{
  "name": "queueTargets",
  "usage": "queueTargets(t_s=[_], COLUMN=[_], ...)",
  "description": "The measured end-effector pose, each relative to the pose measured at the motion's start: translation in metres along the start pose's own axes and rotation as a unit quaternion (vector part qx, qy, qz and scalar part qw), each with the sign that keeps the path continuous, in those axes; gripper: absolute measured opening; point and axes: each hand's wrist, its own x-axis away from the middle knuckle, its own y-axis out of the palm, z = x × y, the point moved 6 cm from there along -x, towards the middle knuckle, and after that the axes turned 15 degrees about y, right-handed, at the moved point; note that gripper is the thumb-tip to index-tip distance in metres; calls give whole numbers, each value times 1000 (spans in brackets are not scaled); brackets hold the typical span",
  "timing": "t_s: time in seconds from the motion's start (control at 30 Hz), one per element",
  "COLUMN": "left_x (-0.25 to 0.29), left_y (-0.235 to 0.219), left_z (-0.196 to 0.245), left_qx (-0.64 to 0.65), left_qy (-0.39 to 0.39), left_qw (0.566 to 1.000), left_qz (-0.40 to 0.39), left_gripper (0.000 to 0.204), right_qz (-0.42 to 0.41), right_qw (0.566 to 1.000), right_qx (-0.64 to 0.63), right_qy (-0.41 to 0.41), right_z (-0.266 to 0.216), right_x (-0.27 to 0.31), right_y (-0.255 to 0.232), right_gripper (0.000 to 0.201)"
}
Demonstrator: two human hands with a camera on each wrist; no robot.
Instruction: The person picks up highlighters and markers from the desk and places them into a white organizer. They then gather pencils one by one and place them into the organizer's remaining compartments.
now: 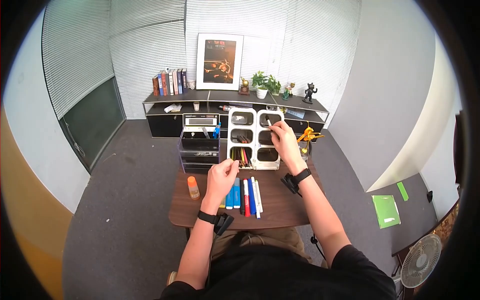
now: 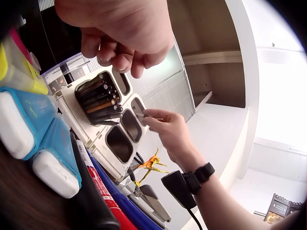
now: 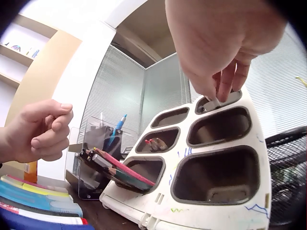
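Note:
My right hand (image 1: 286,142) pinches a thin white pen (image 1: 268,120) with a dark end, over the far right compartment of the white six-compartment organizer (image 3: 175,160). In the right wrist view the fingertips are right at that compartment's rim, and most of the pen is hidden. My left hand (image 1: 221,179) hovers near the organizer's front left corner, its fingers loosely curled around nothing. Colored pencils (image 3: 122,167) fill the near left compartment, and a few short pencils (image 1: 242,139) stand in the middle left one. Below the left hand lie blue highlighters (image 1: 236,192).
Beside the highlighters lie a red marker (image 1: 246,197), a blue marker (image 1: 252,195) and other pens. A glue stick (image 1: 193,188) with an orange cap stands at left. Behind it is a clear and black desk organizer (image 1: 200,145) with pens. An orange-yellow figure (image 1: 309,135) stands right of the white organizer.

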Motion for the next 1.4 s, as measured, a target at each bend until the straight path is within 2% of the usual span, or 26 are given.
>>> queueTargets(t_s=[0.27, 0.33, 0.37, 0.5, 0.6, 0.67, 0.7, 0.77, 0.83, 0.93, 0.97, 1.2, 1.33, 1.4], left_x=[0, -1, -1, 0, 1, 1, 0, 0, -1, 2, 1, 2, 1, 1], left_y=[0, -2, -1, 0, 0, 0, 0, 0, -1, 0, 0, 0, 0, 0], left_z=[2, 4, 4, 0, 0, 0, 1, 4, 6, 2, 2, -3, -3, -1], left_qx=[-1, 2, 1, 3, -7, -11, -14, -9, -11, -2, 4, -7, 5, 5], left_qy=[2, -2, -1, 4, 4, 0, -3, -6, -11, -32, -38, -20, -30, -30], left_qw=[1000, 1000, 1000, 1000, 1000, 1000, 1000, 1000, 1000, 999, 999, 999, 999, 999], left_qz=[-2, 3, 0, -4, -10, -15, -14, -22, -25, -30, -26, -25, -21, -21], left_gripper=[36, 36, 36, 36, 36, 36, 36, 35, 35, 35, 36, 37, 37, 37], right_qz=[15, 77, 75, 117, 93, -19, -14, -151, -157, -269, -265, -413, -449, -505], right_qw=[1000, 997, 997, 991, 992, 995, 995, 981, 979, 953, 954, 895, 876, 844], right_qx=[18, -13, -12, -58, -82, -73, -73, -36, -37, -4, -7, 49, 60, 42], right_qy=[-10, -4, -4, 7, 23, 64, 70, 119, 123, 139, 142, 159, 162, 177], right_z=[1, 1, -2, -27, -48, -49, -51, -49, -46, -35, -34, -55, -49, -49], right_x=[-8, -2, 3, 31, 48, 55, 58, 67, 80, 102, 106, 139, 150, 155], right_y=[-4, -14, -17, -56, -85, -86, -94, -86, -82, -59, -57, -39, -29, -27], right_gripper=[19, 17, 17, 14, 15, 13, 13, 12, 11, 12, 12, 16, 12, 10])
